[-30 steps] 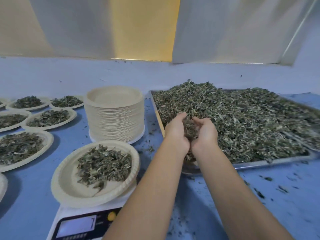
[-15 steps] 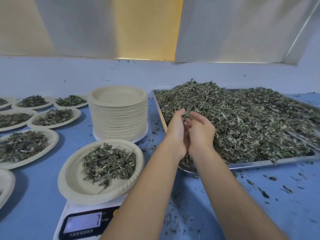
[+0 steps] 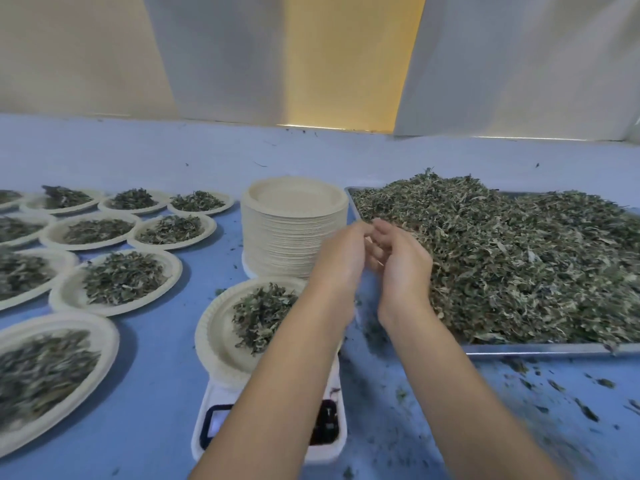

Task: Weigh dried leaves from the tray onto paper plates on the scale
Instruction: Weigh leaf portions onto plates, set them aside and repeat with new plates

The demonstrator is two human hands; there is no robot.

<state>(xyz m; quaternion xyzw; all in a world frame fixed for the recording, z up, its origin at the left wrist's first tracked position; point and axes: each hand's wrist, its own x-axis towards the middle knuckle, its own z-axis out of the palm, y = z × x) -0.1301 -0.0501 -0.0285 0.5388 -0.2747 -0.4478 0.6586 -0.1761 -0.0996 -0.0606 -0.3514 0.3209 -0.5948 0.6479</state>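
- Above the gap between scale and tray, I see my left hand (image 3: pixel 337 256) and right hand (image 3: pixel 401 261) raised side by side, palms turned toward each other, fingers curled and loosely cupped; whether they hold any leaves I cannot tell.
- Just below the left wrist, the paper plate (image 3: pixel 214 337) rests on the white scale (image 3: pixel 332 448), with a small heap of dried leaves on it; my forearm hides the display.
- Right of my hands, the metal tray (image 3: pixel 540 348) lies piled with dried leaves (image 3: pixel 519 265).
- Behind my left hand stands a tall stack of empty plates (image 3: pixel 287 244).
- Further left, filled plates (image 3: pixel 114 282) lie in rows.
- Under everything is the blue desk (image 3: pixel 166 393), strewn with leaf crumbs (image 3: pixel 561 386) near the tray; pale panels and a yellow strip of wall rise behind.
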